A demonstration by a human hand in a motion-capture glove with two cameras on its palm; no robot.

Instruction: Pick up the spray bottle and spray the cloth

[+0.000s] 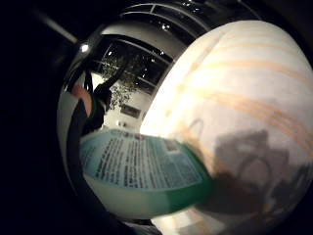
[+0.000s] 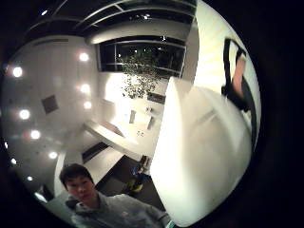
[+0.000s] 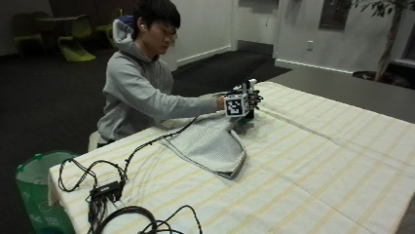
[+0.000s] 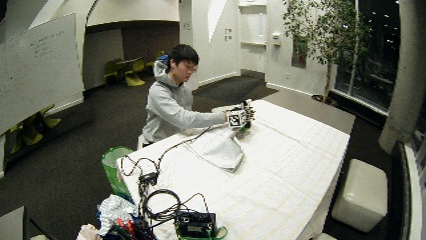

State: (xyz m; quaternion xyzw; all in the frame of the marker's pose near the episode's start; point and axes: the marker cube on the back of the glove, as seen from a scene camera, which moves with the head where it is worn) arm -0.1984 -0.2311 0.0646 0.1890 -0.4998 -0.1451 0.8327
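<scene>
One spray bottle (image 1: 146, 171) sits in the one gloved hand (image 3: 241, 103), one folded cloth (image 3: 211, 144) lies on the one table (image 3: 324, 161) just below that grip, and one green bin (image 3: 35, 190) stands well away from it.

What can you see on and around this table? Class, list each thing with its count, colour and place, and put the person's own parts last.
Spray bottle: one, white with green label, held above the table.
Cloth: one, pale grey, on the table before the person.
Tablecloth: one, cream with yellow stripes, over the table.
Cables: several, black, at the table's near end.
Bin: one, green, beside the table.
Right hand: one, black-gloved, grips the spray bottle.
</scene>
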